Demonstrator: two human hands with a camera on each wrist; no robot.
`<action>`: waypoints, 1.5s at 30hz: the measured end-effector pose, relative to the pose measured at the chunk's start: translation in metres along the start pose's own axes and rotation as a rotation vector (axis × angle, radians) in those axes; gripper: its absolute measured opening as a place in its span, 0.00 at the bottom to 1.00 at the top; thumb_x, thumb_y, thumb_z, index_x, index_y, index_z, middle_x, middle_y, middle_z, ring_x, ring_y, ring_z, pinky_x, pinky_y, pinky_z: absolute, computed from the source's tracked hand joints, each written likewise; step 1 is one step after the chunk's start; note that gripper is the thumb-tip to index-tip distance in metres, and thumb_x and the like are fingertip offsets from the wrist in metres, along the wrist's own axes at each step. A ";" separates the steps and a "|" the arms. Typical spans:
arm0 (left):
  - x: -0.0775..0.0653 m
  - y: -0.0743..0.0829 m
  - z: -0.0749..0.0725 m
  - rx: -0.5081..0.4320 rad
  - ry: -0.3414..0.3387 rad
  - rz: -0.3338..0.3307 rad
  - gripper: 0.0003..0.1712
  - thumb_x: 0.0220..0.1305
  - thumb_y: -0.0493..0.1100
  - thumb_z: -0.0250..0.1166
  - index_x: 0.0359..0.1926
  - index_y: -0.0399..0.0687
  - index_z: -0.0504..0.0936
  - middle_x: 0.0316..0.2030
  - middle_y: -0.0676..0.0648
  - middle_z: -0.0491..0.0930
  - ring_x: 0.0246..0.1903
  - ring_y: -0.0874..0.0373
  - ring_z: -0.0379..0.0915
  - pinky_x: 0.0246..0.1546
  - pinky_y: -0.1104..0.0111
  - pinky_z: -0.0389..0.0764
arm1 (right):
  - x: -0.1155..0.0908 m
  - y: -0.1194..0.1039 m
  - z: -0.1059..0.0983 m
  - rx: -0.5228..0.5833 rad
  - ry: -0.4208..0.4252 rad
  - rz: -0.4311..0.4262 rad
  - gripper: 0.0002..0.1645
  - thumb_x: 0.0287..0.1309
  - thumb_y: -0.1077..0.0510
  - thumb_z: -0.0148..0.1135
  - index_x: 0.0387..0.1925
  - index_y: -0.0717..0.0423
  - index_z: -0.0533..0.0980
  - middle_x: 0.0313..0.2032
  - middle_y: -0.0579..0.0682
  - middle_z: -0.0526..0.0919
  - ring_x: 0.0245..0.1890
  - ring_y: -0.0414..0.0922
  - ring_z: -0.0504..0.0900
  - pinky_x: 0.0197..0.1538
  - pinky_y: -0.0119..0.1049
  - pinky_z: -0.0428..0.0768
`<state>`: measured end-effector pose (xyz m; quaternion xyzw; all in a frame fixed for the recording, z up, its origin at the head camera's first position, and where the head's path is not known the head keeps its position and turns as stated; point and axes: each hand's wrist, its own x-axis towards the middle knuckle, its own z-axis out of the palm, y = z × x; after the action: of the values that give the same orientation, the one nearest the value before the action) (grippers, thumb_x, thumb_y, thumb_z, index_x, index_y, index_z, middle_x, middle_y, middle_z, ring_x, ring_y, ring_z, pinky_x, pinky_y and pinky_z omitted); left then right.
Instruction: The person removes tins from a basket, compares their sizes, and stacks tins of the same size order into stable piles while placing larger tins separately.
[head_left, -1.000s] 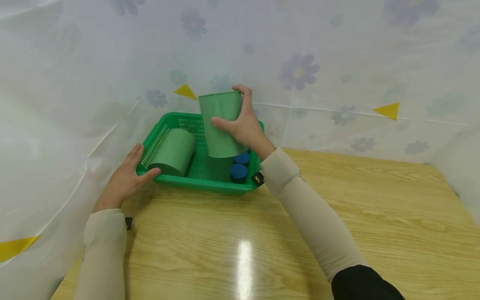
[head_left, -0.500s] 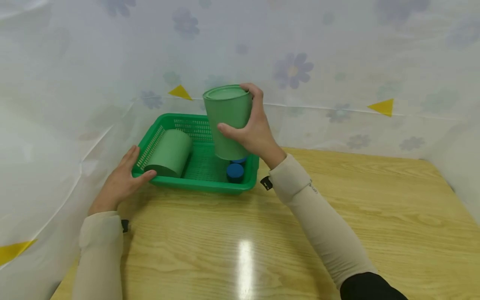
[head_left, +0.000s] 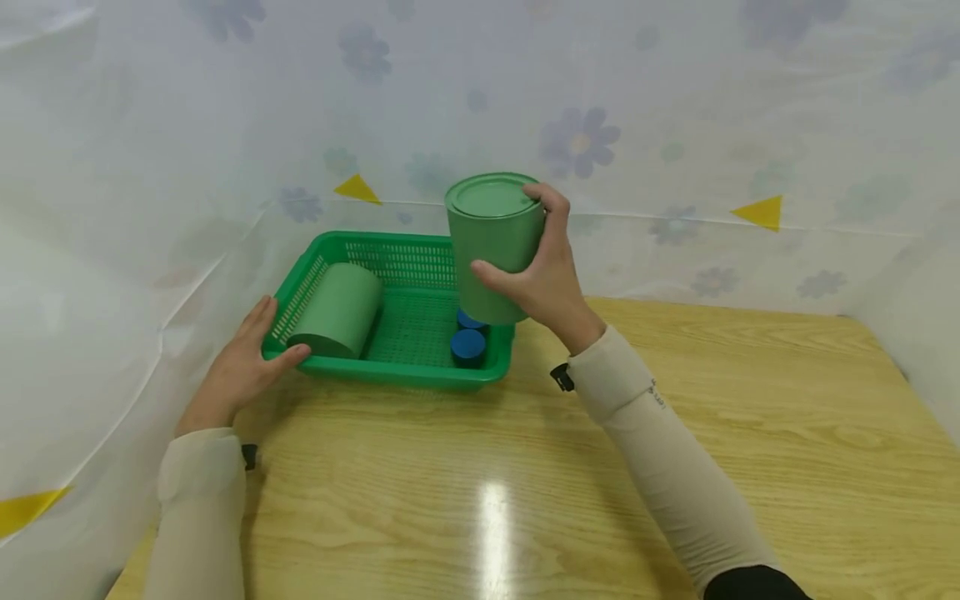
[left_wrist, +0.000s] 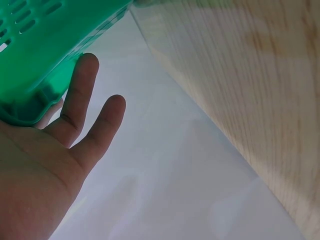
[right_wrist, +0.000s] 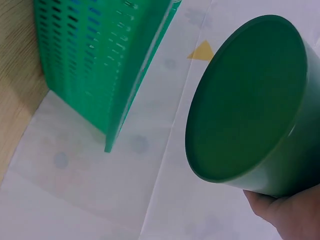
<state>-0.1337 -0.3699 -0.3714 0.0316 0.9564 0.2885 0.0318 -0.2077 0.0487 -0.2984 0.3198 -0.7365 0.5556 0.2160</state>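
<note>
My right hand (head_left: 551, 287) grips a light green can (head_left: 491, 258) with a recessed lid, thumb on its side and fingers at the far edge. The can is upright above the right end of a green plastic basket (head_left: 405, 374); in the right wrist view its flat dark green bottom (right_wrist: 250, 100) faces the camera, beside the basket's outer wall. My left hand (head_left: 236, 367) rests at the basket's front left corner, thumb over the front rim. In the left wrist view its fingers (left_wrist: 82, 90) are straight and spread along the basket's outside. A second green can (head_left: 337, 308) lies on its side inside.
Blue round-topped containers (head_left: 468, 343) stand at the basket's right end, one partly hidden behind the held can. The basket sits on a wooden table (head_left: 420, 483) near its back left corner. A flowered white sheet (head_left: 637, 100) with yellow triangles (head_left: 761, 213) hangs behind and at the left.
My right hand has moved the can to the right across the basket and tipped it from leaning to upright, so its lid now shows. My left hand has stayed at the basket corner.
</note>
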 end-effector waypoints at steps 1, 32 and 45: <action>0.000 0.000 0.000 0.000 0.001 0.002 0.58 0.71 0.67 0.58 0.81 0.54 0.29 0.79 0.47 0.25 0.75 0.31 0.29 0.64 0.29 0.46 | -0.002 0.001 -0.003 -0.007 0.007 -0.001 0.53 0.53 0.50 0.75 0.72 0.45 0.51 0.68 0.54 0.62 0.59 0.48 0.72 0.53 0.52 0.76; -0.001 -0.003 0.001 -0.010 0.030 0.043 0.55 0.73 0.62 0.59 0.81 0.50 0.31 0.80 0.43 0.28 0.76 0.32 0.29 0.64 0.29 0.44 | -0.044 0.026 -0.074 -0.128 0.142 0.044 0.51 0.50 0.57 0.76 0.67 0.52 0.54 0.67 0.57 0.62 0.62 0.55 0.70 0.57 0.60 0.72; -0.003 -0.002 0.002 -0.008 0.033 0.036 0.56 0.73 0.62 0.59 0.81 0.49 0.32 0.80 0.43 0.28 0.75 0.31 0.29 0.64 0.29 0.45 | -0.064 0.034 -0.104 -0.149 0.233 0.086 0.51 0.47 0.61 0.78 0.67 0.51 0.55 0.67 0.55 0.62 0.61 0.54 0.69 0.57 0.60 0.70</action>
<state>-0.1310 -0.3700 -0.3742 0.0440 0.9550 0.2931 0.0110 -0.1911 0.1693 -0.3348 0.2045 -0.7585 0.5416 0.2992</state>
